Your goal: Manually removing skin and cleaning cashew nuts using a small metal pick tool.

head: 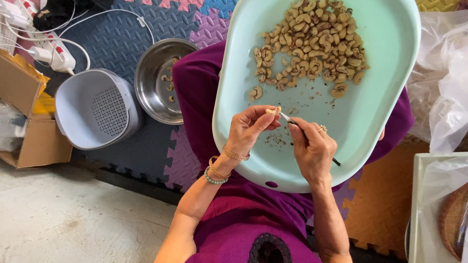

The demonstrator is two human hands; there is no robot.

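A pale green tray (390, 92) rests on my lap, with a heap of cashew nuts (312, 44) at its far end. My left hand (248, 129) pinches one cashew (273, 111) between thumb and fingertips over the tray. My right hand (312, 146) grips a small thin knife (287, 119), its tip touching that cashew. Dark skin scraps (278, 140) lie on the tray under my hands.
A steel bowl (161, 80) with a few nuts stands on the foam mat to the left, beside a grey strainer basket (95, 109). A cardboard box (24, 117) and power strip (48, 46) lie far left. Plastic bags (443, 87) sit to the right.
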